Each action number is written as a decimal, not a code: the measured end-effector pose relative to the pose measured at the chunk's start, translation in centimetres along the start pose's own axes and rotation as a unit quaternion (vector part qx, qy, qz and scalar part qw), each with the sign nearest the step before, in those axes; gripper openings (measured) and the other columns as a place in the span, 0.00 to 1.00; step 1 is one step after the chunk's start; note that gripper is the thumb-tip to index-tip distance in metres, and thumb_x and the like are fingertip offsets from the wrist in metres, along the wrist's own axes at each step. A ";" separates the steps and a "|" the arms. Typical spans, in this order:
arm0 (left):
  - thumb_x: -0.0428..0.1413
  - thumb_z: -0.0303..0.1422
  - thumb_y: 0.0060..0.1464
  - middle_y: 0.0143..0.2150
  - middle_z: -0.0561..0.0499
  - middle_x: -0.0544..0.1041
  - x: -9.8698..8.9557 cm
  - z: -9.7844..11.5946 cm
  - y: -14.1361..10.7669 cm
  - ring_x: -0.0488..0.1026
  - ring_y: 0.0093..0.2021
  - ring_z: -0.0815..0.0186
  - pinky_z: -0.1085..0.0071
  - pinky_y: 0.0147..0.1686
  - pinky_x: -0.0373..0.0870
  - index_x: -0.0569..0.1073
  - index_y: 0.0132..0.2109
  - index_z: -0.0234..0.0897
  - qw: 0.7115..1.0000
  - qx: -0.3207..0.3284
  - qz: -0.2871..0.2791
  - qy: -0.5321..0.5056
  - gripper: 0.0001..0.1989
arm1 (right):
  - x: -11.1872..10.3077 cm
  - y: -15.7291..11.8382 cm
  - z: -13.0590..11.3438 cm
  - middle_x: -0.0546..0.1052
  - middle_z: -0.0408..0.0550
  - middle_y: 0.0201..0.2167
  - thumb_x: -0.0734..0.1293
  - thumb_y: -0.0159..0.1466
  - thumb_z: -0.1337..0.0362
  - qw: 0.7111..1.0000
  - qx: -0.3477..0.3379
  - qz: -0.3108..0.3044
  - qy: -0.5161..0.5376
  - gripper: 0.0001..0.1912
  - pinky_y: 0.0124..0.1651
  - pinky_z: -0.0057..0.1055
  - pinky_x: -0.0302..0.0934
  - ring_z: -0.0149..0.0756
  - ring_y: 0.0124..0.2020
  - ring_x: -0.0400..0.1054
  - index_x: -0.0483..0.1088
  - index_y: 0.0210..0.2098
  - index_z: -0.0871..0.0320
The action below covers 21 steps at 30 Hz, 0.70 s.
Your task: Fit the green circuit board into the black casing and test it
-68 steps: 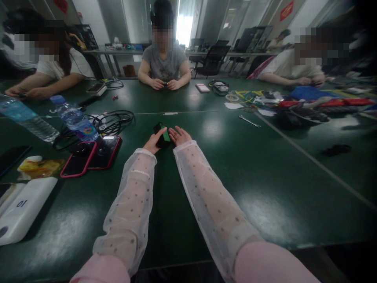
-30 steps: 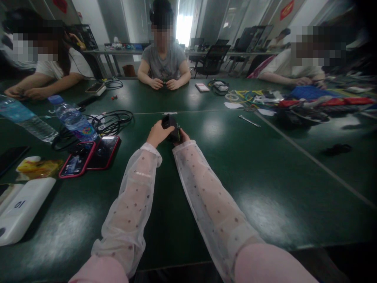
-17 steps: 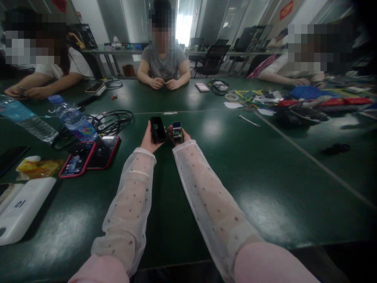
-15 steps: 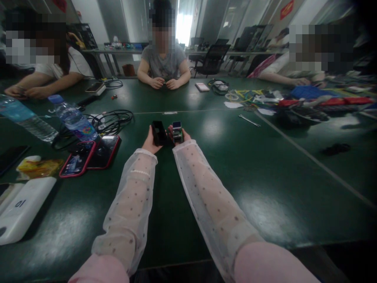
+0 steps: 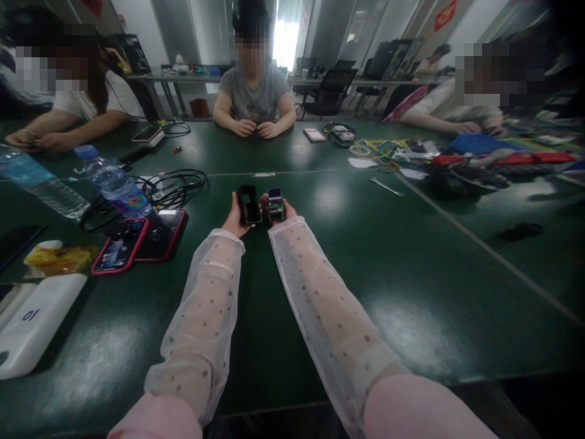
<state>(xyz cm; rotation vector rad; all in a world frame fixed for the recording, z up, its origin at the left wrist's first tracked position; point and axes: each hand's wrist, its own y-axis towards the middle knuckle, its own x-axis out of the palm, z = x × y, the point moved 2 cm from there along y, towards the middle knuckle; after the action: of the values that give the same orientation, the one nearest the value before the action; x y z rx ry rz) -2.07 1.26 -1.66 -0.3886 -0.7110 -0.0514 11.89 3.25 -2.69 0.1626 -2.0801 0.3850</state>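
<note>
My left hand [image 5: 236, 220] is closed around a black rectangular casing [image 5: 250, 206] with an opening near its upper middle, tilted toward me. Close beside it, my right hand [image 5: 289, 211] grips a small circuit board with a screen [image 5: 275, 205]; green board edges and small parts show below the dark display. The two pieces are held side by side, apart, above the green table [image 5: 315, 268]. Most of the fingers are hidden behind what they hold. Sheer dotted white sleeves cover both my forearms.
Left of me are two red-edged phones [image 5: 119, 247], a white power bank [image 5: 39, 326], a yellow packet [image 5: 64, 259], plastic bottles [image 5: 112, 183] and coiled black cables [image 5: 183, 183]. A wrench [image 5: 386, 186] and a cable heap [image 5: 479, 158] lie right. Several people sit around the table.
The black casing has tilted in my left hand, so its opening and lower edge now show more clearly. My right hand and the circuit board have hardly moved.
</note>
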 end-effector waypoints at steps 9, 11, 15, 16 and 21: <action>0.39 0.59 0.56 0.29 0.46 0.76 -0.4 0.1 0.4 0.74 0.29 0.65 0.70 0.31 0.72 0.73 0.45 0.32 0.997 -0.021 -0.043 -0.053 0.35 | 0.3 -0.2 -0.1 0.80 0.50 0.36 0.47 0.71 0.60 1.000 0.004 -0.002 0.011 0.24 0.26 0.24 0.69 0.33 0.37 0.75 0.62 0.56 0.64; 0.39 0.59 0.56 0.29 0.46 0.76 -0.5 0.1 0.5 0.74 0.29 0.65 0.70 0.31 0.72 0.73 0.45 0.32 0.997 -0.020 -0.050 -0.058 0.35 | 0.4 -0.1 -0.2 0.80 0.51 0.36 0.47 0.71 0.60 1.000 0.008 0.000 0.013 0.24 0.26 0.25 0.69 0.34 0.37 0.75 0.61 0.57 0.65; 0.37 0.58 0.56 0.30 0.45 0.76 -0.5 0.0 0.7 0.74 0.30 0.65 0.70 0.31 0.72 0.73 0.45 0.32 0.996 -0.016 -0.065 -0.061 0.35 | 0.2 0.0 -0.1 0.79 0.53 0.33 0.47 0.71 0.58 0.999 0.033 0.017 0.015 0.25 0.25 0.25 0.69 0.34 0.33 0.75 0.62 0.55 0.68; 0.37 0.59 0.56 0.31 0.45 0.76 -0.5 -0.1 0.7 0.74 0.30 0.65 0.70 0.31 0.72 0.73 0.46 0.32 0.996 -0.015 -0.065 -0.062 0.36 | 0.2 0.1 -0.1 0.79 0.53 0.32 0.47 0.71 0.57 0.999 0.033 0.020 0.014 0.25 0.25 0.25 0.69 0.34 0.33 0.75 0.63 0.54 0.68; 0.36 0.58 0.56 0.32 0.45 0.77 -0.2 0.0 0.5 0.75 0.31 0.64 0.70 0.32 0.72 0.72 0.46 0.33 0.997 0.002 -0.044 -0.062 0.36 | 0.1 0.2 -0.1 0.78 0.52 0.31 0.52 0.69 0.61 0.999 0.005 0.043 0.002 0.19 0.25 0.25 0.70 0.34 0.32 0.75 0.66 0.47 0.67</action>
<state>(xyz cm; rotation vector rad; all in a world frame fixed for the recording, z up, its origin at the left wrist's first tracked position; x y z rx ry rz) -2.15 1.72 -2.01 -0.3595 -0.8506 -0.1095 11.83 3.51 -2.62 0.0780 -2.0873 0.4465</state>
